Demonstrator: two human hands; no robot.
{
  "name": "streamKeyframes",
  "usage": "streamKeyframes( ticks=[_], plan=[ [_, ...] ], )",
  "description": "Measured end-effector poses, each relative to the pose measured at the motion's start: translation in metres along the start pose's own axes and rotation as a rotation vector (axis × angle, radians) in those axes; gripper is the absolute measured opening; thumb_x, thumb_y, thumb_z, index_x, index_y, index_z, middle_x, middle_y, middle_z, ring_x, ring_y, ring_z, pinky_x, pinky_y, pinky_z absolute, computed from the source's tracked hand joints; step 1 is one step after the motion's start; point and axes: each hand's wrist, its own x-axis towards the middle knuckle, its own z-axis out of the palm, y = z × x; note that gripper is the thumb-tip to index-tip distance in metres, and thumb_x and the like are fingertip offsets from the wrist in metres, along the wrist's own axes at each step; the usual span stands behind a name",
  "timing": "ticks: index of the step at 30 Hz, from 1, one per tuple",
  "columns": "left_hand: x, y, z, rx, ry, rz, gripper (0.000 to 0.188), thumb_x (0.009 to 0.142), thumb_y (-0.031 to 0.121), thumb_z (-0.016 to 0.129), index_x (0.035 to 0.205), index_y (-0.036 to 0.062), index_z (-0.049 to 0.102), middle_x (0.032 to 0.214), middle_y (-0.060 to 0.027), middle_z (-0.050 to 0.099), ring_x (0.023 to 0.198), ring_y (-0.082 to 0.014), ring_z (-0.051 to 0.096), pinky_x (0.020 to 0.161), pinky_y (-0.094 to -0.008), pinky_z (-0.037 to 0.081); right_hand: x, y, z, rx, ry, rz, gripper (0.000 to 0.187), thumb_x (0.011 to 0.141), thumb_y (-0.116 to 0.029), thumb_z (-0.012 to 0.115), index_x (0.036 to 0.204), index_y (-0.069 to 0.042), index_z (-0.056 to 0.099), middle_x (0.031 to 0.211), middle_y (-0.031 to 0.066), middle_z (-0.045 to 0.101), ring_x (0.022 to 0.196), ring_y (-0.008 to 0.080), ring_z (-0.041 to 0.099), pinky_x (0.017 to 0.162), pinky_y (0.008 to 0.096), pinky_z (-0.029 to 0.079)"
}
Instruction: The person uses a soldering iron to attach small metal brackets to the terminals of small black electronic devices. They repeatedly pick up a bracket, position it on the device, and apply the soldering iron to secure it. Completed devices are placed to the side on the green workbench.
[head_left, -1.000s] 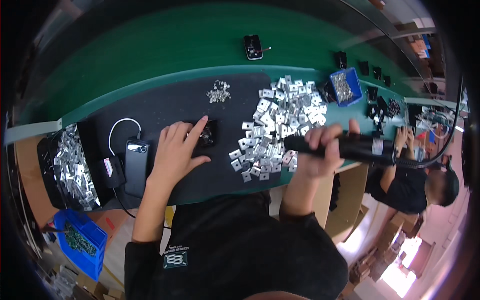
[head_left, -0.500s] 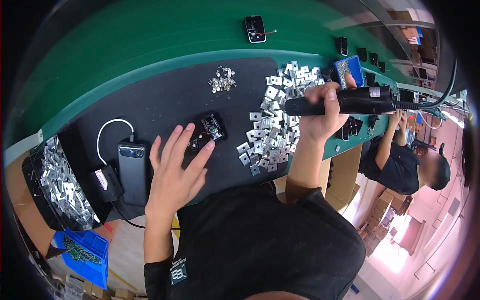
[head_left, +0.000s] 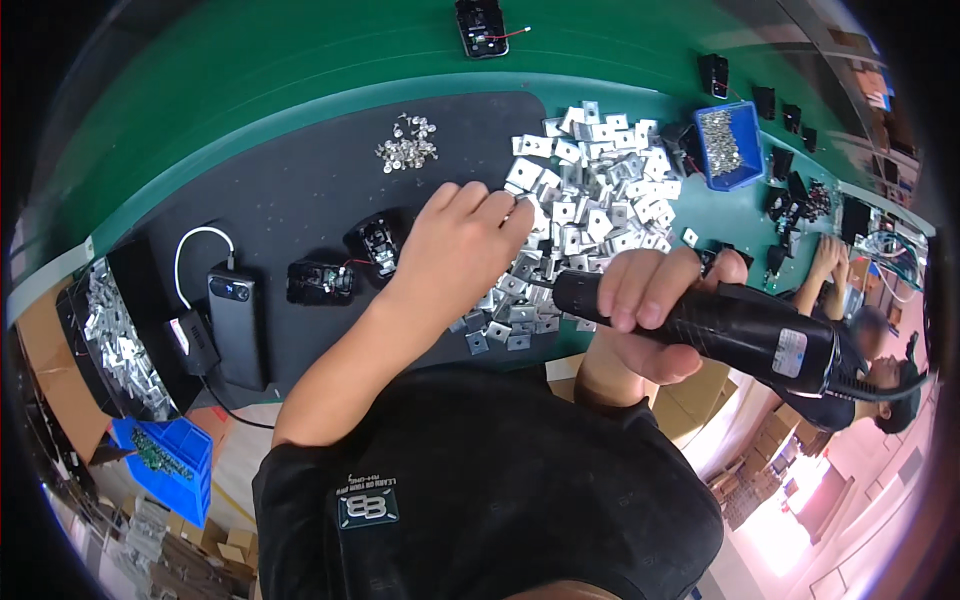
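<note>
Matte dark mat [head_left: 300, 180] with flat, holed metal plates [head_left: 600, 225]; over their near edge, right hand [head_left: 640, 290] grips cylindrical black driver [head_left: 740, 325], long axis crosswise, tip leftward; left hand [head_left: 460, 245], fingers curled, contents indiscernible.

Bright light [head_left: 788, 525] glares near cardboard boxes [head_left: 752, 482] right of a green worktable [head_left: 300, 75].

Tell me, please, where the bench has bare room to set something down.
A wide bare patch of dark mat lies between the white cable and the small heap of metal parts; a narrower one runs between that heap and the metal plates. Crowded: those plates by the left hand, and around the blue bin.
</note>
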Motion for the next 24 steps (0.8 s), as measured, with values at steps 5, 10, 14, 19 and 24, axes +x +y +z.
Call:
streamKeyframes(
  ticks=[5, 10, 14, 19, 24],
  plan=[
    [0.001, 0.000, -0.002, -0.023, -0.011, 0.019, 0.027, 0.072, 0.005, 0.061, 0.099, 0.0069, 0.063, 0.088, -0.0025, 0.059, 0.080, -0.0197, 0.055, 0.071, -0.0327, 0.043, 0.002, 0.001, 0.004, -0.051, 0.178, -0.061, 0.080, 0.084, -0.046, 0.068, 0.143, -0.011, 0.027, 0.082, 0.0022, 0.050, 0.063, 0.0124, 0.049, 0.056, 0.0269, 0.041],
    [-0.022, 0.003, -0.020, -0.131, 0.189, -0.041, 0.025, 0.071, 0.001, 0.067, 0.095, 0.0044, 0.064, 0.091, -0.0070, 0.060, 0.079, -0.0223, 0.058, 0.069, -0.0333, 0.047, 0.019, 0.007, 0.003, -0.064, 0.218, -0.077, 0.074, 0.086, -0.043, 0.066, 0.142, -0.012, 0.029, 0.084, 0.0013, 0.049, 0.065, 0.0124, 0.047, 0.061, 0.0285, 0.039],
    [-0.054, 0.001, -0.050, -0.423, 0.331, -0.184, 0.023, 0.073, -0.003, 0.069, 0.095, 0.0005, 0.063, 0.094, -0.0123, 0.057, 0.079, -0.0286, 0.062, 0.064, -0.0345, 0.051, 0.040, 0.027, 0.009, -0.095, 0.192, -0.025, 0.056, 0.090, -0.037, 0.060, 0.135, -0.011, 0.040, 0.083, 0.0012, 0.049, 0.069, 0.0132, 0.045, 0.066, 0.0299, 0.038],
    [-0.105, -0.015, -0.066, -0.978, 0.543, -0.526, 0.017, 0.084, -0.007, 0.061, 0.100, -0.0049, 0.059, 0.102, -0.0164, 0.057, 0.073, -0.0166, 0.064, 0.062, -0.0263, 0.053, 0.088, 0.077, 0.035, -0.134, 0.222, -0.060, 0.051, 0.089, -0.032, 0.058, 0.131, -0.010, 0.039, 0.081, 0.0039, 0.054, 0.065, 0.0171, 0.049, 0.064, 0.0360, 0.044],
    [-0.128, -0.028, -0.071, -1.216, 0.734, -0.566, 0.011, 0.091, -0.001, 0.052, 0.099, -0.0069, 0.056, 0.104, -0.0153, 0.054, 0.072, -0.0132, 0.063, 0.060, -0.0241, 0.054, 0.114, 0.131, 0.045, -0.186, 0.301, -0.097, 0.061, 0.083, -0.026, 0.074, 0.127, -0.002, 0.039, 0.077, 0.0054, 0.056, 0.062, 0.0139, 0.054, 0.060, 0.0277, 0.048]
  ],
)
